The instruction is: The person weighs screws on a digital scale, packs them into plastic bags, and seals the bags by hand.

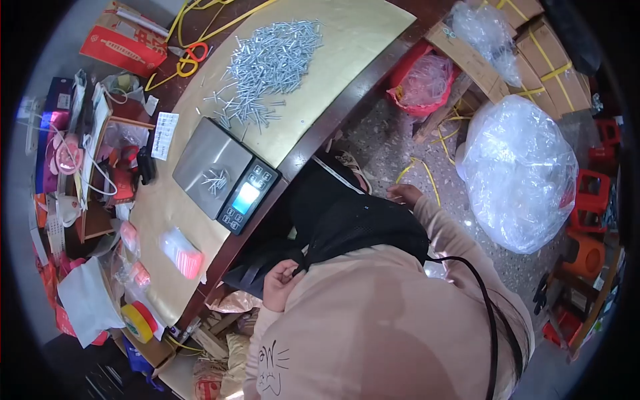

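Note:
My left hand [280,285] is at my waist, its fingers curled on the edge of the black cloth [360,227] over my lap. My right hand [405,195] is out past my right thigh, fingers loosely stretched with nothing seen in them. In front of me a digital scale [207,157] with a lit display carries a small heap of nails [215,181]. Beyond it a large pile of silver nails [273,63] is spread on the tan table covering [353,40]. Nearer my left hand lies a stack of clear plastic bags with pink-red ends [182,253].
Orange-handled scissors [190,59] and a red box [127,43] are at the table's far side. Tape rolls [139,322] sit at the left. A big plastic-wrapped bundle [520,173], cardboard boxes [550,67] and red stools [590,193] stand on the right.

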Tool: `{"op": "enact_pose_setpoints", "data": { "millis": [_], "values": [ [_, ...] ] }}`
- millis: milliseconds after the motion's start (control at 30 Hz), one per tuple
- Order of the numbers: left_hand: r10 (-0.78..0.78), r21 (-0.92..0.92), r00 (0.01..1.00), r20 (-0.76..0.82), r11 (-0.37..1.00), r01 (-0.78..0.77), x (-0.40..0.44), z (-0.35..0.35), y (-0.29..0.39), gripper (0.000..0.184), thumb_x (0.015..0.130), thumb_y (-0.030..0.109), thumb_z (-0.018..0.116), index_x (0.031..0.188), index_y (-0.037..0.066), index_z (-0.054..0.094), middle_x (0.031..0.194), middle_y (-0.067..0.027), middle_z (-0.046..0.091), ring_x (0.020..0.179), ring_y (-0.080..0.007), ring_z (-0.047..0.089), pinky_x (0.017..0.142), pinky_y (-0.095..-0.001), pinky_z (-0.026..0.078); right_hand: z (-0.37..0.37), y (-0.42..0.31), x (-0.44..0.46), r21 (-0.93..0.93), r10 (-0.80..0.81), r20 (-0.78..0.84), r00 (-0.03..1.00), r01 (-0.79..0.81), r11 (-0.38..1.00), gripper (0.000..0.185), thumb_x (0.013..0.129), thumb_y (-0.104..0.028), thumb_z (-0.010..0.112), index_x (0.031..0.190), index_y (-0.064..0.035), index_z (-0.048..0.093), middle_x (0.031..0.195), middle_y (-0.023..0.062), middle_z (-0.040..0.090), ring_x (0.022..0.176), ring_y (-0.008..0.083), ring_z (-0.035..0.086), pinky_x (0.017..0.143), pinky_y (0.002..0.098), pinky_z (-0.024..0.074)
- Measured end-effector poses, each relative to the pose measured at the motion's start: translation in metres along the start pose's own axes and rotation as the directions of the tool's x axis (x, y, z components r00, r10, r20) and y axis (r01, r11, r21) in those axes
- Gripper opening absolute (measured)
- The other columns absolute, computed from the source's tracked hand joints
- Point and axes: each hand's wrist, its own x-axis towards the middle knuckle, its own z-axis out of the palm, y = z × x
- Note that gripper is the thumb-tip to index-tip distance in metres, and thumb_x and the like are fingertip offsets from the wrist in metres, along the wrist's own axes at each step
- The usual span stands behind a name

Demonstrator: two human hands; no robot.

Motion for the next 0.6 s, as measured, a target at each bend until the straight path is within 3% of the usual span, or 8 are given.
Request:
{"op": "enact_pose_setpoints", "data": {
  "millis": [100, 200, 300, 400, 467, 533, 567, 600],
  "values": [
    [-0.05, -0.061, 0.999, 0.01, 0.997, 0.051, 0.018, 0.025, 0.023, 0.023, 0.085, -0.004, 0.064, 0.108, -0.002, 0.06, 0.09, -0.0039, 0.065, 0.082, -0.0082, 0.062, 0.075, -0.0204, 0.049, -0.014, -0.007, 0.005, -0.134, -0.009, -0.008, 1.0, 0.008, 0.991, 0.024, 0.088, -0.029, 0.057, 0.106, -0.0146, 0.065, 0.099, 0.0053, 0.066, 0.08, 0.0175, 0.065, 0.072, 0.0348, 0.0536],
    [-0.07, 0.054, 0.994, 0.086, 0.996, 0.066, 0.041, 0.031, 0.018, 0.021, 0.085, -0.004, 0.063, 0.106, -0.002, 0.062, 0.09, -0.0059, 0.066, 0.082, -0.0093, 0.063, 0.075, -0.0209, 0.05, -0.018, -0.02, 0.009, -0.231, -0.013, -0.022, 1.0, 0.007, 0.973, 0.024, 0.089, -0.029, 0.056, 0.106, -0.0149, 0.066, 0.1, 0.0064, 0.067, 0.083, 0.0189, 0.065, 0.074, 0.0353, 0.0533],
    [-0.105, 0.012, 0.972, 0.209, 0.994, 0.105, 0.053, 0.039, 0.02, 0.02, 0.085, -0.004, 0.063, 0.105, -0.003, 0.064, 0.09, -0.0053, 0.067, 0.082, -0.0083, 0.063, 0.074, -0.0208, 0.05, -0.018, -0.031, 0.007, -0.264, 0.008, 0.004, 1.0, -0.006, 0.965, 0.026, 0.086, -0.025, 0.063, 0.104, -0.0071, 0.064, 0.098, 0.0046, 0.067, 0.085, 0.0189, 0.064, 0.077, 0.0343, 0.0527],
    [-0.071, -0.053, 0.947, 0.314, 0.994, 0.092, 0.059, 0.055, 0.022, 0.022, 0.085, -0.004, 0.064, 0.107, -0.003, 0.063, 0.089, -0.0041, 0.067, 0.079, -0.006, 0.062, 0.072, -0.0204, 0.05, -0.065, 0.02, 0.093, -0.521, -0.098, 0.263, 0.96, 0.227, 0.823, 0.028, 0.09, -0.03, 0.055, 0.109, -0.0129, 0.065, 0.097, 0.0071, 0.068, 0.091, 0.0183, 0.064, 0.075, 0.0369, 0.0528],
    [-0.088, 0.039, 0.934, 0.346, 0.996, 0.079, 0.065, 0.052, 0.011, 0.023, 0.084, -0.005, 0.063, 0.108, -0.002, 0.061, 0.086, -0.0015, 0.065, 0.079, -0.0052, 0.062, 0.074, -0.0201, 0.05, -0.012, -0.038, 0.007, -0.584, -0.124, 0.471, 0.873, 0.415, 0.698, 0.026, 0.089, -0.026, 0.057, 0.108, -0.0096, 0.065, 0.097, 0.0077, 0.067, 0.084, 0.0184, 0.064, 0.072, 0.0345, 0.0529],
    [-0.108, 0.043, 0.909, 0.403, 0.994, 0.099, 0.063, 0.048, 0.013, 0.021, 0.085, -0.004, 0.063, 0.106, -0.002, 0.06, 0.084, -0.0012, 0.064, 0.077, -0.0042, 0.061, 0.074, -0.0195, 0.049, -0.003, -0.044, -0.013, -0.65, -0.014, 0.505, 0.863, 0.391, 0.652, 0.025, 0.089, -0.025, 0.057, 0.107, -0.0092, 0.065, 0.096, 0.0076, 0.067, 0.083, 0.0182, 0.064, 0.071, 0.0341, 0.0527],
    [-0.137, 0.128, 0.908, 0.396, 0.987, 0.093, 0.061, 0.046, 0.018, 0.02, 0.085, -0.003, 0.064, 0.104, -0.001, 0.059, 0.091, -0.0015, 0.063, 0.081, -0.0033, 0.059, 0.075, -0.0197, 0.048, 0.001, -0.047, -0.022, -0.674, 0.029, 0.507, 0.861, 0.376, 0.636, 0.025, 0.089, -0.025, 0.057, 0.106, -0.009, 0.065, 0.096, 0.0076, 0.067, 0.083, 0.018, 0.064, 0.071, 0.0339, 0.0526],
    [-0.067, 0.119, 0.916, 0.395, 0.993, 0.021, 0.061, 0.039, 0.015, 0.02, 0.085, -0.002, 0.064, 0.104, 0.0, 0.06, 0.093, -0.0024, 0.062, 0.083, -0.0044, 0.059, 0.075, -0.0205, 0.048, 0.003, -0.05, -0.03, -0.693, 0.063, 0.504, 0.861, 0.36, 0.625, 0.025, 0.089, -0.025, 0.058, 0.106, -0.0088, 0.065, 0.095, 0.0075, 0.067, 0.082, 0.0179, 0.064, 0.071, 0.0337, 0.0526]
  ]
}}
